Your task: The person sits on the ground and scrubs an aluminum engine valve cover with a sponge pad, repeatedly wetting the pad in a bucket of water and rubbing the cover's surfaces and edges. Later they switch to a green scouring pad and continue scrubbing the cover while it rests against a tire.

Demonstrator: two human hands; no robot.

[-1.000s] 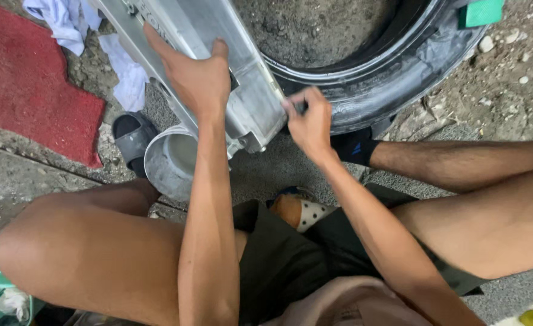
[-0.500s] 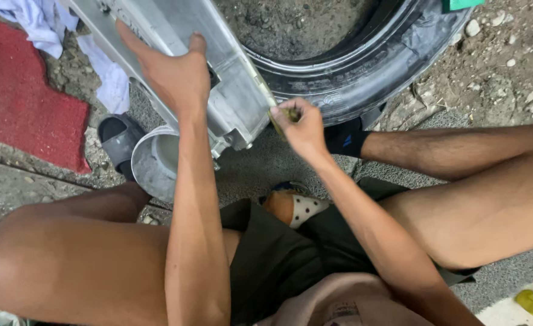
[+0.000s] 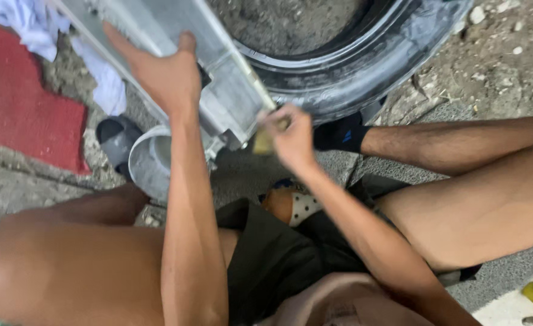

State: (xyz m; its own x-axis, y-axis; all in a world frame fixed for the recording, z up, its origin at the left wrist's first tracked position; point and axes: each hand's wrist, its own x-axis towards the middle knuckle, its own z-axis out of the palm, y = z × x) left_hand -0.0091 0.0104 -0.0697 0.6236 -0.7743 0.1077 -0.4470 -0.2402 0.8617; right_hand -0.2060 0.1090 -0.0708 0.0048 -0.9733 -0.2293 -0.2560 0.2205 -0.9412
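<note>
I look down on my two bare hands working at a long grey metal part (image 3: 218, 66), a flat ribbed piece like a radiator, which lies slanted from the upper left down toward the middle, its lower end resting over the rim of a black tyre (image 3: 363, 66).

My left hand (image 3: 161, 75) lies flat on top of the part, its grip spread wide, thumb up on the far edge and fingers splayed across the face, pressing it steady. My right hand (image 3: 290, 136) is at the lower corner of the part, its grip pressed together around a small yellowish thing (image 3: 264, 142) that it pinches between thumb and fingers. The hand is blurred, so I cannot tell what the small thing is, nor whether it touches the metal or sits just beside it.

Under the part's end stands a pale round pot (image 3: 149, 163), partly hidden by my forearm. A grey slipper (image 3: 114, 137) lies just beside it, a red mat (image 3: 25, 102) to the left, and a white cloth (image 3: 31, 24) near the top left.

As I judge it, the work at this corner is in mid-course: the part is held firm and the small thing is brought to the corner, but nothing shows the corner finished. The rest of the part's length looks untouched from here.
</note>
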